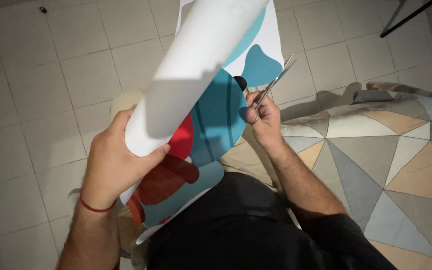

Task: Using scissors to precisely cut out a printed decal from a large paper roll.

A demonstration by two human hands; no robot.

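My left hand (113, 162) grips a large sheet of paper (203, 65) that curls over into a white roll. Its printed side shows teal, blue and red cartoon shapes (216, 120). A red thread bracelet circles my left wrist. To the right of the sheet, my right hand (263, 117) holds metal scissors (275, 82), blades pointing up and right along the sheet's edge. The lower part of the sheet rests against my lap in dark clothing.
Pale square floor tiles (51, 75) spread to the left and behind. A cover with grey, beige and blue triangles (391, 160) lies at the right. A thin black leg (406, 17) crosses the top right corner.
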